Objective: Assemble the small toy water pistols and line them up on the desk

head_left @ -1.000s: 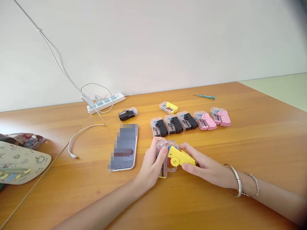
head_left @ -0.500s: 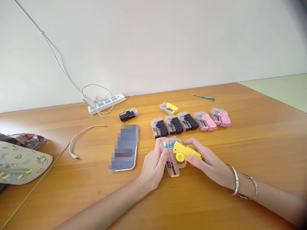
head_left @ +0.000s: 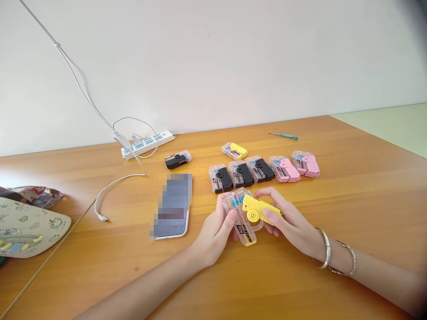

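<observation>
Both hands hold one mini water gun (head_left: pixel 245 229) with a clear body, blue inner parts and a yellow folding front. My left hand (head_left: pixel 218 229) is closed round the clear body, thumb on its near face. My right hand (head_left: pixel 283 215) grips the yellow part, its thumb pressed on top and fingers around the far side. Beyond the hands lie folded water guns in a row: black ones (head_left: pixel 243 172) and pink ones (head_left: pixel 287 170). A folded yellow water gun (head_left: pixel 237 151) lies behind the row, and another black water gun (head_left: pixel 178 160) lies to the left.
A phone (head_left: pixel 173 206) with a blurred screen lies left of my hands. Behind it are a white power strip (head_left: pixel 148 144) and a charging cable (head_left: pixel 120 180). A small teal screwdriver (head_left: pixel 285 135) rests at the back right. A patterned bag (head_left: pixel 33 224) sits at the left edge.
The water gun has turned slightly in my hands, its handle end swinging to the right. The yellow part sits closer against the clear body. Both hands keep their hold.
</observation>
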`<state>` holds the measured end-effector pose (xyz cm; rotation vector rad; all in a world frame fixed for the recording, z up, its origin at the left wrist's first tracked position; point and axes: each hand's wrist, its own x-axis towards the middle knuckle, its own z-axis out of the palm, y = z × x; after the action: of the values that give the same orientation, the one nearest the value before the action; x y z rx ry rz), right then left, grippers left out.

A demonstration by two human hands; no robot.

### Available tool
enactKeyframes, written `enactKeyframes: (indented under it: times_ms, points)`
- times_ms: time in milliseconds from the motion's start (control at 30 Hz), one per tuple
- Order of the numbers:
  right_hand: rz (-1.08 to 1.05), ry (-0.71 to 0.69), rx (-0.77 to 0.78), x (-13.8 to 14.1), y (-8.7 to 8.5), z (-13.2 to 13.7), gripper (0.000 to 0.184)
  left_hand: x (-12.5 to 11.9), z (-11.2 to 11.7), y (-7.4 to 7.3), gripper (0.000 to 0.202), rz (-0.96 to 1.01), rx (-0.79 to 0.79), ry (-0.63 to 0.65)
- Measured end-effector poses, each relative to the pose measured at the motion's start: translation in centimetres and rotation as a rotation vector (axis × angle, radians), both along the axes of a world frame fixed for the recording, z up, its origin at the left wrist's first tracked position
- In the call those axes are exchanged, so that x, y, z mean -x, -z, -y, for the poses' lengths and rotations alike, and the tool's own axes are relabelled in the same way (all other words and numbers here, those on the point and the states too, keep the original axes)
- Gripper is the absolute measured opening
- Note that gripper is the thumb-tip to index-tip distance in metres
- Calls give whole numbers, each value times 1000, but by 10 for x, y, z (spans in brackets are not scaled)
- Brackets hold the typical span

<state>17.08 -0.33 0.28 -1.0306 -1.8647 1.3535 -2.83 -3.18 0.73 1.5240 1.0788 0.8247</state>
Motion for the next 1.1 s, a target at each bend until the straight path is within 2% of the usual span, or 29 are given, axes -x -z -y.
enactKeyframes:
  times_ms: [233,433,733,867,967,1100]
  points:
    - [-24,-19,31,3,0,3,36,-1,-1,-2,30,99,-30,69]
    - [25,-41,11,3,-1,3,39,0,-1,-1,29,78,-55,54]
    - [-26,-161,-22,2,-3,3,49,2,-3,-2,30,10,-133,29]
    - [10,-174,-58,2,-3,2,46,1,-3,-2,28,37,-86,8]
    - [77,-130,-148,1,-3,0,50,-1,-3,0,25,98,-47,-48]
    - [220,-20,-406,0,-3,-3,69,-3,-3,1,22,186,13,-37]
